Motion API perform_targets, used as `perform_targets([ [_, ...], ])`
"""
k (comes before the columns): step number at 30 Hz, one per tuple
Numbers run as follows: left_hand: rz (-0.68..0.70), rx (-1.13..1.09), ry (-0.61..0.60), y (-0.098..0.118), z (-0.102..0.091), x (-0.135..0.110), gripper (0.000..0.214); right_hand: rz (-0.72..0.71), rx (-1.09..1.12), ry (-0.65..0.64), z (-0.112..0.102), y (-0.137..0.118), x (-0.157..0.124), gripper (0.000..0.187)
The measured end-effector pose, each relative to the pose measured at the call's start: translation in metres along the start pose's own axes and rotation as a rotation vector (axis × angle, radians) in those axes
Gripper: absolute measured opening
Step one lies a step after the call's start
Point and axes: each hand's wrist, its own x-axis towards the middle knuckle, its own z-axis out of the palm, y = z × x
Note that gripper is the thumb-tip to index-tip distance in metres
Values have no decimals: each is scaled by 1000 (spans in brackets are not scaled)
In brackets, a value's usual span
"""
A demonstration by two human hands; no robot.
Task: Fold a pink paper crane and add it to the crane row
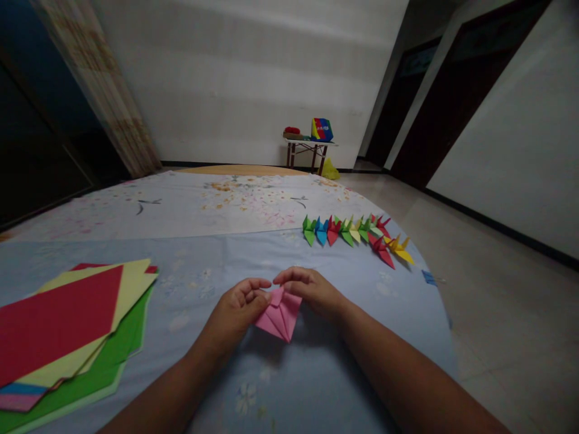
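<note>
Between my two hands is a folded pink origami paper, creased into a small square with one corner pointing down toward me. My left hand pinches its left upper edge, thumb lying on the front. At the upper right edge, my right hand grips the paper with bent fingers, some of them hidden behind it. The fingertips of both hands nearly meet above the top corner. The paper is held just over the blue tablecloth.
A stack of coloured paper sheets lies at the left. Several folded paper cranes stand in a row at the right, near the round table's edge. Against the far wall, a small table carries a colourful box.
</note>
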Motion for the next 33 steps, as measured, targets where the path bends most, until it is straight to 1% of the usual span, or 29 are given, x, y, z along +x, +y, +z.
perform_targets([
  [2, 4, 12, 3, 0, 0, 0, 39, 37, 0, 35, 1, 0, 1, 28],
  [5, 20, 34, 11, 1, 0, -1, 39, 74, -15, 25, 1, 2, 1, 30],
  [8, 1, 57, 11, 2, 0, 0, 39, 68, -9, 13, -2, 4, 1, 32],
  [11, -30, 64, -14, 5, 0, 0, 34, 67, 10, 13, -4, 6, 1, 34],
  [13, -32, 71, -25, 6, 0, 0, 31, 69, 17, 8, -4, 6, 1, 34],
  [19, -11, 91, -6, 7, 0, -2, 29, 72, 16, -3, -4, 6, 1, 33],
  [23, 11, 109, -19, 6, 0, -2, 28, 50, 0, 7, -4, 7, 2, 32],
  [29, 37, 138, 21, 3, 0, 0, 25, 15, -110, 60, 3, 4, 1, 31],
  [33, 55, 159, 26, 1, -1, 0, 25, 0, -163, 68, 7, 1, 0, 29],
])
